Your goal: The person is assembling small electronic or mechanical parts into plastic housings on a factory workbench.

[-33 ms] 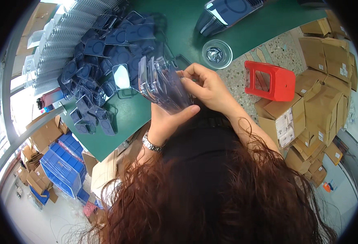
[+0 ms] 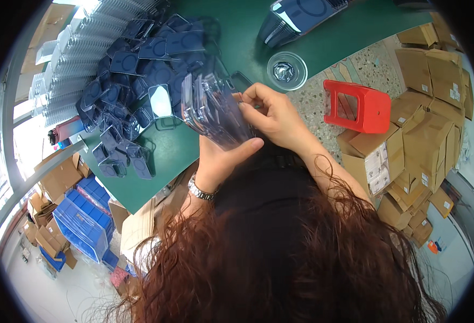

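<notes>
A stack of clear, bluish phone cases [image 2: 218, 110] stands tilted in my left hand [image 2: 221, 161], whose thumb presses along the near side while the fingers are hidden behind it. My right hand [image 2: 269, 113] is closed in a pinch, thumb against forefinger, right at the stack's right edge. Whatever lies between those fingertips is too small to make out. Beyond the stack, a loose heap of similar dark blue, clear-rimmed phone cases [image 2: 153, 48] covers the left part of the green table [image 2: 231, 32].
Rows of clear plastic trays [image 2: 72, 70] line the far left. A round clear bowl [image 2: 287, 71] sits near the table's right edge, below a neat row of cases [image 2: 301, 19]. To the right are a red stool [image 2: 363, 110] and cardboard boxes [image 2: 425, 134]; blue crates [image 2: 83, 220] stand lower left.
</notes>
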`<state>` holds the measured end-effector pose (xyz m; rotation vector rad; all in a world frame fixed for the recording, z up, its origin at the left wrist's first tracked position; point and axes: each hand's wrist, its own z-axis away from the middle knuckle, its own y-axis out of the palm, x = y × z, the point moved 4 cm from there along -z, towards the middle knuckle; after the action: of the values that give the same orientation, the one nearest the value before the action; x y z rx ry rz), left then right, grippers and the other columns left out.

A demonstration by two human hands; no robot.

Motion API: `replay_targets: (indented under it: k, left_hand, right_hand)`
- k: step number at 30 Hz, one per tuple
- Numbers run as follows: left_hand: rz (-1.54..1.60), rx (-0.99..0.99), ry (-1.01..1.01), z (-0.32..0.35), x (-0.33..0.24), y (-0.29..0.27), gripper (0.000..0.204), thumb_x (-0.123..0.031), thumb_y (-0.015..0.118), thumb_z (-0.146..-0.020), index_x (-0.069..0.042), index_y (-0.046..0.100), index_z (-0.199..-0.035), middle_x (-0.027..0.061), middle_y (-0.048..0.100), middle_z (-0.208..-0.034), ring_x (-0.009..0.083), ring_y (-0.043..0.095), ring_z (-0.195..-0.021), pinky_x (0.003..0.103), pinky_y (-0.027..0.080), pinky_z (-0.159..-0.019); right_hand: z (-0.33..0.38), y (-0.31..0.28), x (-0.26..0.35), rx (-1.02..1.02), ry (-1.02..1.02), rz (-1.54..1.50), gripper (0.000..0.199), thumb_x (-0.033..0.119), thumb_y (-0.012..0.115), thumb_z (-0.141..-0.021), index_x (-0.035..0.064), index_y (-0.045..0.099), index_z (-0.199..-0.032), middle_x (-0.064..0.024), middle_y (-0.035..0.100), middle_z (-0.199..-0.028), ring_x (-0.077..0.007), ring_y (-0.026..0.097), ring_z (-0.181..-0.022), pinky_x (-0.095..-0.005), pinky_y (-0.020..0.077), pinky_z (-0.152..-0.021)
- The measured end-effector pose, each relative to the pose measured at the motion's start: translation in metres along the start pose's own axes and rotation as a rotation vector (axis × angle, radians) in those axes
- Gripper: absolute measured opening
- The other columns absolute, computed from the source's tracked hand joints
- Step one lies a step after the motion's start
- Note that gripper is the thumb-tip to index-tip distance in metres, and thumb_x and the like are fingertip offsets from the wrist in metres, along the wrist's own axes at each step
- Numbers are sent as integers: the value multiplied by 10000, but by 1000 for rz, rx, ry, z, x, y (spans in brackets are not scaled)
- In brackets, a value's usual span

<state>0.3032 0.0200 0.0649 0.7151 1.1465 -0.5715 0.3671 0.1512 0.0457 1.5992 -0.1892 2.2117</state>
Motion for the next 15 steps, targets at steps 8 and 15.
replay_targets:
  k: [8, 15]
  left_hand:
    - [257, -79, -79, 9, 10, 2, 769, -114, 833, -750, 11, 439, -1399, 76, 564, -1256, 170, 546, -1159, 344, 452, -1002]
    - [264, -105, -77, 6, 5, 3, 790, -110, 831, -745, 11, 423, -1411, 90, 565, -1274, 187, 557, -1171, 352, 456, -1008]
  right_hand:
    - [10, 12, 23, -168, -140, 351, 105, 79, 575, -946, -26, 559, -946, -224, 706, -1001, -373, 691, -937, -387, 543, -801]
    - [10, 9, 13, -128, -120, 262, 131, 106, 568, -959, -22, 573, -987, -187, 708, -1047, -304, 701, -906, -367, 536, -778]
